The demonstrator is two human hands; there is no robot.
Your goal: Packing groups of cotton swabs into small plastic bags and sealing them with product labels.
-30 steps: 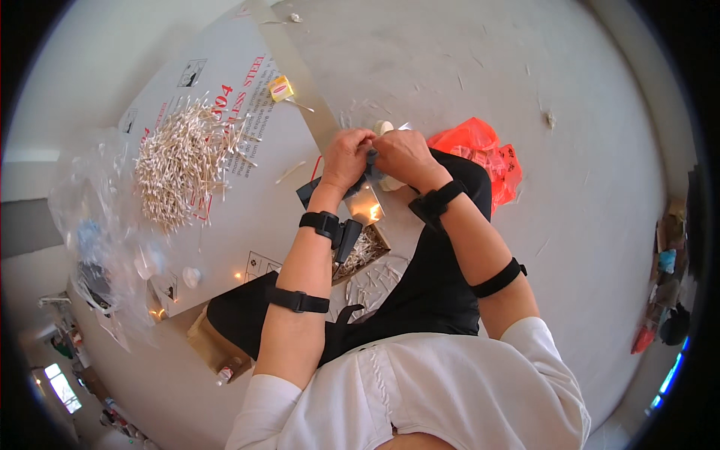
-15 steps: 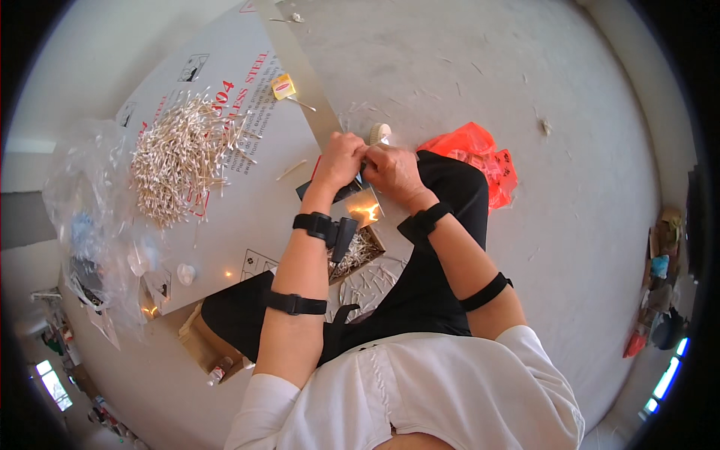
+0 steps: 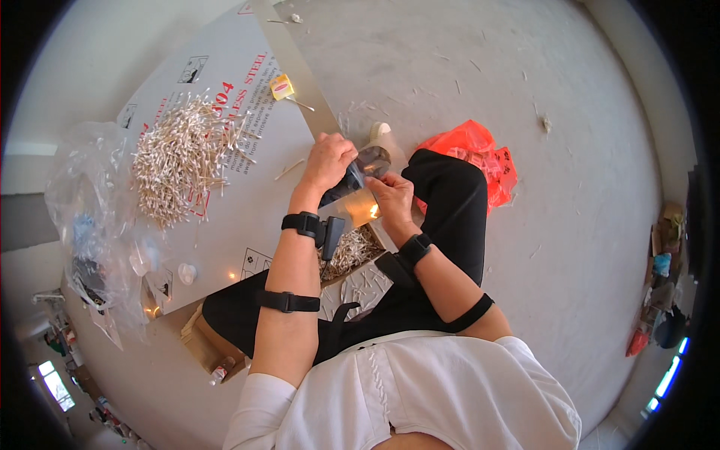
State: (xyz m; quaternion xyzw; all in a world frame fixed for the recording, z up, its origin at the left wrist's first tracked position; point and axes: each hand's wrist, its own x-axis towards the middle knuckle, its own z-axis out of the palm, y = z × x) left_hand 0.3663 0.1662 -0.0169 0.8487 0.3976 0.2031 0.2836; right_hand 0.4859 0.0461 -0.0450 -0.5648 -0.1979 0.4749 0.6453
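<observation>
Near the tabletop's right edge, the two hands work close together around a piece of see-through plastic. Thumb and fingers of the right hand pinch its near edge; the left hand is bent over its left side, fingers curled, though whether they grip cannot be told. Just below lies an open box of cotton swabs. On the tabletop rest a big swab pile and a small yellow box. Beside the right knee sits a red bag.
</observation>
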